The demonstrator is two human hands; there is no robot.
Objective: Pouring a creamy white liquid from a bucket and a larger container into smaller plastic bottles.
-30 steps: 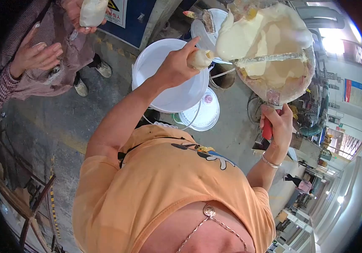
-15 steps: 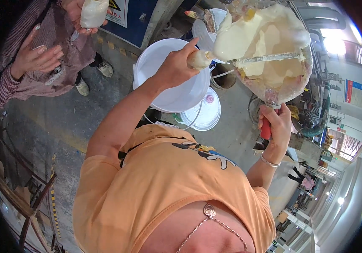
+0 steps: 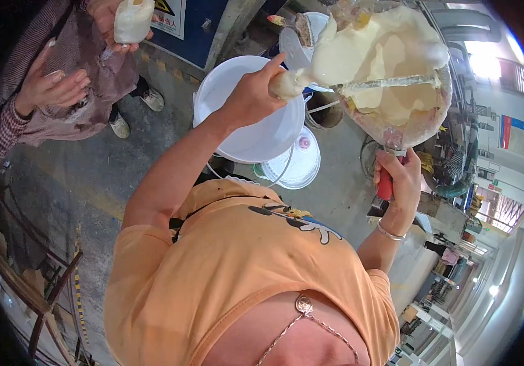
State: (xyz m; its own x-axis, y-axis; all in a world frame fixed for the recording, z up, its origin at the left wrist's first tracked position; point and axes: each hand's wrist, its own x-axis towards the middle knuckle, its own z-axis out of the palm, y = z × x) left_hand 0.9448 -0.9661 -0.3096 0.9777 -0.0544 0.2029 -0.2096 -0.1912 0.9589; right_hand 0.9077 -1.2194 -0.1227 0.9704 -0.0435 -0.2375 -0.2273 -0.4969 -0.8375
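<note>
My left hand [image 3: 253, 97] grips a rounded, cream-coated piece [image 3: 286, 85] above a large white bucket [image 3: 204, 113]. Pale, thick liquid [image 3: 341, 61] hangs over the rim of a crusted basin [image 3: 445, 110], and the piece's far end meets it. A flat, coated bar [image 3: 390, 83] lies across the basin. Closed around a red-handled tool [image 3: 385, 185], my right hand [image 3: 402, 174] is just below the basin's near edge. Most of the tool's far end is hidden; what shows is smeared pale against the basin.
At the left, a co-worker's hand [image 3: 106, 15] holds a cream-coloured piece [image 3: 132, 21]; the other hand [image 3: 57, 88] is open. A lidded white bucket [image 3: 292, 165] stands on the floor beside the large one. Metal framework [image 3: 45, 299] is at the lower left, a blue cabinet [image 3: 198, 30] behind.
The piece in my left hand now meets the pale liquid at the basin's rim more fully, and that arm has shifted slightly left. My right hand has hardly moved. The co-worker's piece has turned slightly.
</note>
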